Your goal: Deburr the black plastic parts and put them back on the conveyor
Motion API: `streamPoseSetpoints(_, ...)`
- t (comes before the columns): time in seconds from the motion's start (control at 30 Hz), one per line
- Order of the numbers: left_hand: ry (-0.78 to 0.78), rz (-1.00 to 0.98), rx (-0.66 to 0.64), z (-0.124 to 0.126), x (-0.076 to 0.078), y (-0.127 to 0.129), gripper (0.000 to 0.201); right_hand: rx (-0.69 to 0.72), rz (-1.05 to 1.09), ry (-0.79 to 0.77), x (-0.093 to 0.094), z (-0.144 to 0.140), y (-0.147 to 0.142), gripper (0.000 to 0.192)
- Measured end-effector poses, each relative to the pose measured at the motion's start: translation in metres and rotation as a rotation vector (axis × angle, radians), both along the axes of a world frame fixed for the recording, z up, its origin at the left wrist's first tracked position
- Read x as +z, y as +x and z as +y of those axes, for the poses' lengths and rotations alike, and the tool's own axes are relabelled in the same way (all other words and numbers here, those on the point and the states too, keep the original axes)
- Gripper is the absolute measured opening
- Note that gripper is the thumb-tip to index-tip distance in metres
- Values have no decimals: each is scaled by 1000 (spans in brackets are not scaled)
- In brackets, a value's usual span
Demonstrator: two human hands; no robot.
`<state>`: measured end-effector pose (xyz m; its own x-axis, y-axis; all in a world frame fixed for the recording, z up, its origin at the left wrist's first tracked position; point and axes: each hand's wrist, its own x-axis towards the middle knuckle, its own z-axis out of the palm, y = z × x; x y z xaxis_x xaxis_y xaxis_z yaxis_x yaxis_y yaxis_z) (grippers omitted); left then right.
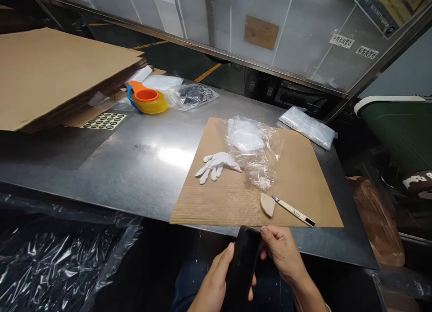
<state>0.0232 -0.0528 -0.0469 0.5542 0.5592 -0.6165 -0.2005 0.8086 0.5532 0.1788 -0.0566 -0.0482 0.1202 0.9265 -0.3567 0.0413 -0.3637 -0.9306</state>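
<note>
We grip a black phone (242, 262) below the metal table's near edge (101, 203), left hand (216, 285) and right hand (281, 251) both clamped round it; bare steel lies left of the cardboard sheet (232, 199).

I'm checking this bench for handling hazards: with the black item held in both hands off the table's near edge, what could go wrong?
1. The black item, gripped by left hand and right hand, sits off the table edge; a slip would likely drop it.
2. The small knife lies close ahead on the cardboard sheet; a reaching hand might catch it.
</note>
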Motion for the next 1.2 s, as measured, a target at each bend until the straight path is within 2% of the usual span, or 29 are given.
streamPoseSetpoints(0.23,-42,-37,-61,0,-3,-1,61,-29,72,-27,-2,-2,-3,50)
streamPoseSetpoints(0.4,-16,-84,-54,6,-6,2,66,-188,57,-29,-9,7,0,41)
streamPoseSetpoints(0.47,8,-26,-16,14,-5,4,58,-206,7,-1,-10,15,7,39)
streamPoseSetpoints(0.57,74,54,112,33,0,6,45,-167,-74,36,-9,32,19,38)
streamPoseSetpoints(0.7,170,110,248,62,-1,8,42,-100,-244,96,-3,60,34,41)
streamPoseSetpoints(0.77,255,126,308,76,-11,11,46,-82,-364,143,0,78,41,41)
streamPoseSetpoints(0.87,456,179,362,93,-34,18,52,-79,-562,254,6,115,53,34)
streamPoseSetpoints(1.0,727,501,294,103,-64,31,57,10,-797,365,6,178,63,25)
streamPoseSetpoints(1.1,963,766,301,105,-81,38,51,152,-932,345,-1,220,63,19)
streamPoseSetpoints(1.2,1103,917,330,105,-94,40,50,263,-1036,294,-8,244,61,21)
